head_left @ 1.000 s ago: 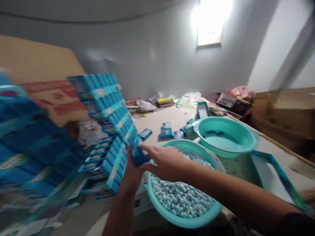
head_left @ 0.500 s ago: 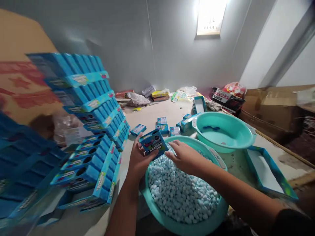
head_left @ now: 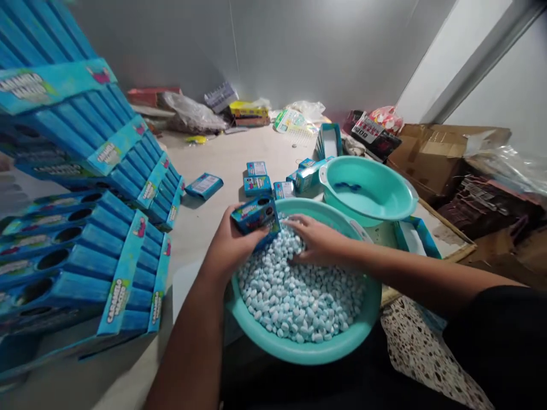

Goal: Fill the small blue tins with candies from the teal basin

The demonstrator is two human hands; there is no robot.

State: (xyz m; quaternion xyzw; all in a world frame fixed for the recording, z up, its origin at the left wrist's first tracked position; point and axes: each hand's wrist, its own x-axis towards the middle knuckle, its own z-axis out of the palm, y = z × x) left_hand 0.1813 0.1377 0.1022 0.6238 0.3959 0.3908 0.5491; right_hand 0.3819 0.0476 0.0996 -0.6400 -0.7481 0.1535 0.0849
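My left hand grips a small blue candy box and holds it tilted at the far rim of a teal basin. The basin is heaped with pale blue and white candies. My right hand lies palm down on the candies just right of the box, its fingers curled into the heap. What the fingers hold, if anything, is hidden.
Stacked blue display cartons rise at the left. A second teal basin, nearly bare, stands behind the first. Several small blue boxes lie on the table beyond. Cardboard boxes and wrappers crowd the back and right.
The view has tipped down toward the basin. My left hand has lowered the box to the basin's rim, and my right hand has sunk onto the candies.
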